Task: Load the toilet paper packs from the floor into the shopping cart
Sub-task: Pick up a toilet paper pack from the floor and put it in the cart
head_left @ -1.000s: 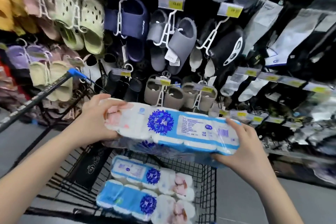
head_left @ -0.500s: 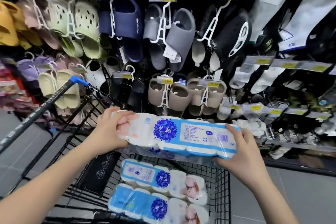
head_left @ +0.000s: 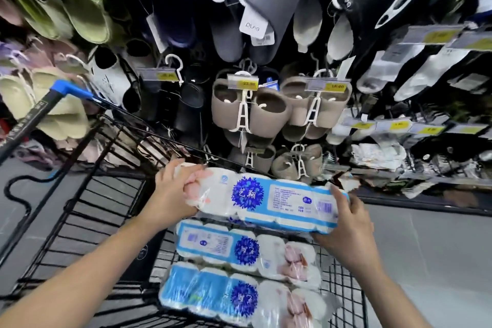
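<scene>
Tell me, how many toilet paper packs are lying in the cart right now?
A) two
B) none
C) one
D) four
A: a far pack and a near pack lie side by side in the cart, while the left hand and the right hand hold a third pack above them.

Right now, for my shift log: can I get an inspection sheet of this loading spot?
Surface: grey floor under the shopping cart.
Job's things: nearest pack and second pack lie in the cart; third pack held above them.
Clutter: nothing seen.
Grip: left hand and right hand each hold one end of the third pack.
Cables: black looped line beside the cart; cable or frame, cannot tell.
Surroundings: hanging slippers, yellow price tags.
</scene>
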Demonstrator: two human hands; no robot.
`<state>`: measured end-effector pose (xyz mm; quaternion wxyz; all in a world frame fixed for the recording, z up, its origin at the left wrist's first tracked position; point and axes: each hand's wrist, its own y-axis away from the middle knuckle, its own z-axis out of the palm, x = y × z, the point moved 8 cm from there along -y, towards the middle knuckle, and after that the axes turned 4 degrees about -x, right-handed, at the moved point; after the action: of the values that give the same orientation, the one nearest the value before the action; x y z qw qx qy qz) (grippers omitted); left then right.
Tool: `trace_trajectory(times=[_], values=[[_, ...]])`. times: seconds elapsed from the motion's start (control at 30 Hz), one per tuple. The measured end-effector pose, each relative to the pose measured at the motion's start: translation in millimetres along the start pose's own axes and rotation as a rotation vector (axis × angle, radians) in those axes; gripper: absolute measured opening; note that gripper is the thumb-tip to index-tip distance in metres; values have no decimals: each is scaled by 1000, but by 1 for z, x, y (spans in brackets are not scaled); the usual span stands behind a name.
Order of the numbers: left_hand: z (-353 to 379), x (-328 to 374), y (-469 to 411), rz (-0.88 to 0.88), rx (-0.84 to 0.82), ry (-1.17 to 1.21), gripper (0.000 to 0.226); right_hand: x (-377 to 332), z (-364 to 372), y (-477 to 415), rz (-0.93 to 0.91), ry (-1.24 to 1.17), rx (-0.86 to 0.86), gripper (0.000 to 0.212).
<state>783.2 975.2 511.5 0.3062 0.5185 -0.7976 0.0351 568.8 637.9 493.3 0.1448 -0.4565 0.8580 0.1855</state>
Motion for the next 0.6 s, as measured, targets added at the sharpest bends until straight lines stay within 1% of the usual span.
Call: trace_trajectory(times=[0.1,0.17,0.33,0.43,0.6], values=[[21,-20,-16,-9,-17,8,99,7,27,-8,42,0,-23,121],[33,-29,-28,18,-14,-33,99,10,42,-13,55,6,-23,123],[63,-49,-49,0,-72,-36,106,21,78,-22,104,61,-58,127],[82,-62,-58,-17,-102,-28,106,30,101,-29,141,29,-116,126],[112,-89,-67,-67,-136,-68,102,35,133,-42,169,59,-220,135]])
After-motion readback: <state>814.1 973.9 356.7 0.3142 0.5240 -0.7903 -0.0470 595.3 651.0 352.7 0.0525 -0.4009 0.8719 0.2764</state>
